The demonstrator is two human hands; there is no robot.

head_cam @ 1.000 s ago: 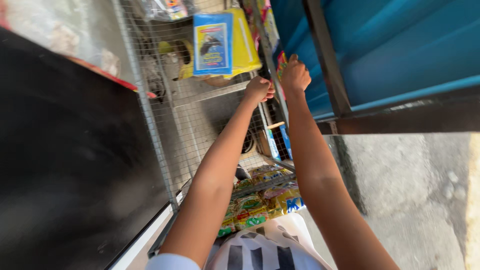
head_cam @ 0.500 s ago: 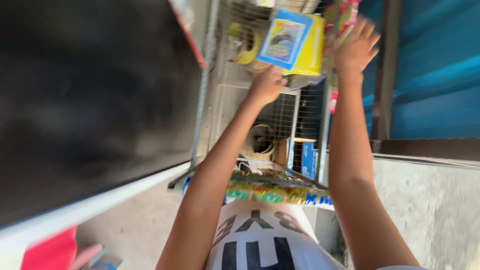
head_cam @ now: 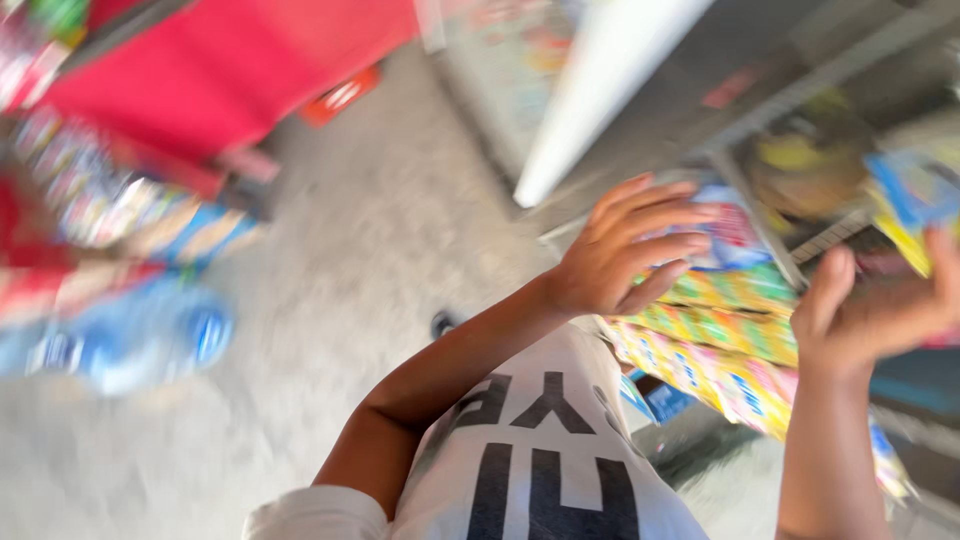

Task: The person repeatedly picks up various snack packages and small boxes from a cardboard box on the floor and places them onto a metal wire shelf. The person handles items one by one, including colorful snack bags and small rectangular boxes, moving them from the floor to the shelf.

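Note:
The picture is blurred by motion. My left hand [head_cam: 620, 250] is stretched out with its fingers spread and holds nothing, just above a stack of yellow, green and pink packets [head_cam: 725, 345] on a wire rack. My right hand [head_cam: 880, 310] is at the right edge, open with the thumb up, beside the same packets. Just past its fingertips hangs a blue and yellow packet [head_cam: 912, 200]. Whether either hand touches a packet is not clear.
A white bar [head_cam: 600, 90] slants down from the top beside the wire rack [head_cam: 770, 230]. Red shelving [head_cam: 230, 60] with blurred coloured goods and blue wrapped bottles [head_cam: 120, 340] stands at the left. Grey concrete floor [head_cam: 380, 250] lies between. My white shirt [head_cam: 540, 470] fills the bottom.
The view has swung sharply, so the floor and red shelving now show at the left. Both hands have come down from the upper rack to the coloured packets, and the left hand's fingers have spread.

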